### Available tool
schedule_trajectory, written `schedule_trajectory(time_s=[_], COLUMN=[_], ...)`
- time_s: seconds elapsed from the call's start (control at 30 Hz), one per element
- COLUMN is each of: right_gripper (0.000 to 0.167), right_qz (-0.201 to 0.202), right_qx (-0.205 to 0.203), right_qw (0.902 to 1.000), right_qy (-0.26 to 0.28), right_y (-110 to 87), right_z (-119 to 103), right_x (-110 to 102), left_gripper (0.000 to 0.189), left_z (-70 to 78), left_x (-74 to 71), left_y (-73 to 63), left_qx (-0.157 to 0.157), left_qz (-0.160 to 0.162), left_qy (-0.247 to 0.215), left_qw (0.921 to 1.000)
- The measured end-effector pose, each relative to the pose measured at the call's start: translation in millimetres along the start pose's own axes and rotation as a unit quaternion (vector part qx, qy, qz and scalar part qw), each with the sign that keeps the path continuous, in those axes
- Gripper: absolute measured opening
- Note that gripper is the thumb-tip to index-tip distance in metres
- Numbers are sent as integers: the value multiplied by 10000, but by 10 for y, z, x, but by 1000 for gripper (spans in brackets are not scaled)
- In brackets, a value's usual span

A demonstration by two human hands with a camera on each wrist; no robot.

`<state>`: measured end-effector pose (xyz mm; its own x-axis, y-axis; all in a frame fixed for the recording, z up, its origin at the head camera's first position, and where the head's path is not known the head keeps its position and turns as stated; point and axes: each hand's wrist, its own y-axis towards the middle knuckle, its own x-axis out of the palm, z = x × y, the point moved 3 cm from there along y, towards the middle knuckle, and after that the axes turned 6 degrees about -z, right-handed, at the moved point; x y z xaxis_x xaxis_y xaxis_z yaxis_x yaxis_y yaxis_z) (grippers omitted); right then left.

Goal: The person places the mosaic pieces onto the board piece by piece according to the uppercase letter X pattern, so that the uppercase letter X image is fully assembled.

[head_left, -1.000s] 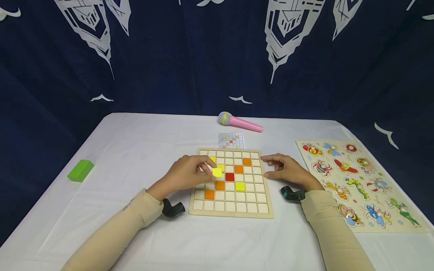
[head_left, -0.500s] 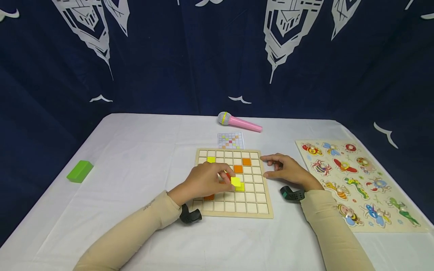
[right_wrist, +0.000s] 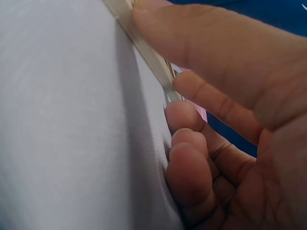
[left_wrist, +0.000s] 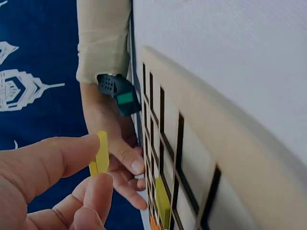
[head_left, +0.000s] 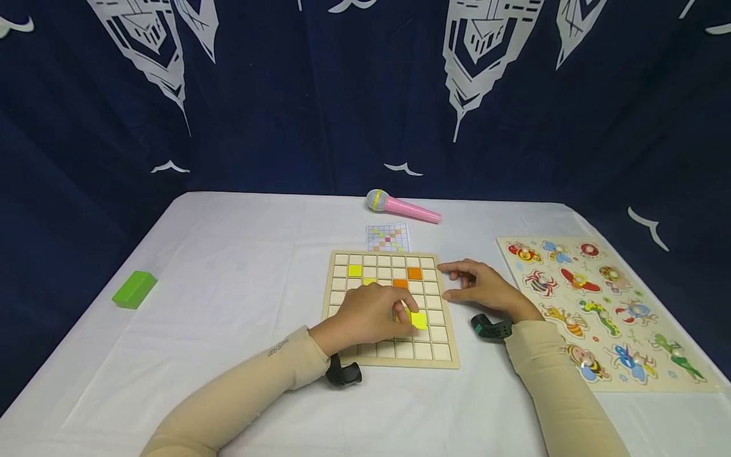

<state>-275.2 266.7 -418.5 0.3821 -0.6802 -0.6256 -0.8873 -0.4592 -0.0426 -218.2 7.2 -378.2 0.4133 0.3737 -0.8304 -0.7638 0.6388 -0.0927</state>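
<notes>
A wooden grid board [head_left: 422, 364] lies flat on the white table. My left hand [head_left: 374, 314] is over its middle and pinches a yellow square tile [left_wrist: 101, 153] between thumb and forefinger. In the left wrist view the tile is held apart from the board, tilted on edge. A yellow tile [head_left: 355, 271] and an orange tile [head_left: 414, 273] sit in far cells; my left hand hides several middle cells. At the board's right edge rests my right hand [head_left: 485, 289], its thumb and forefinger touching the rim, the other fingers loosely bent.
Just behind the board lies a small printed card [head_left: 388, 238] with a coloured grid. Farther back is a pink toy microphone [head_left: 408, 209]. A green block [head_left: 134, 289] stands at the left, and an insect picture board [head_left: 556, 285] occupies the right side.
My left hand has carried the yellow tile rightward and nearer to me across the board, uncovering the yellow tile at the far left. My right hand has stayed at the edge.
</notes>
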Motion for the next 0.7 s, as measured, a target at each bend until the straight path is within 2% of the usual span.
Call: schedule_trajectory(time_s=[0.33,0.57,0.7], right_gripper=[59,59,59], right_qz=[3,21,24], right_qx=[-10,22,-2], right_qw=[10000,10000,10000], right_qy=[23,-34,-30], right_y=[0,0,6], right_z=[14,15,22], right_x=[-2,4,1], left_gripper=[26,22,21], left_z=[81,111,115], left_x=[161,205,211], left_y=[96,140,147], left_qx=[-226,-363,-399], left_qz=[-301,-331,-380], left_qy=[396,1014,1087], left_qw=[9985,9936,9926])
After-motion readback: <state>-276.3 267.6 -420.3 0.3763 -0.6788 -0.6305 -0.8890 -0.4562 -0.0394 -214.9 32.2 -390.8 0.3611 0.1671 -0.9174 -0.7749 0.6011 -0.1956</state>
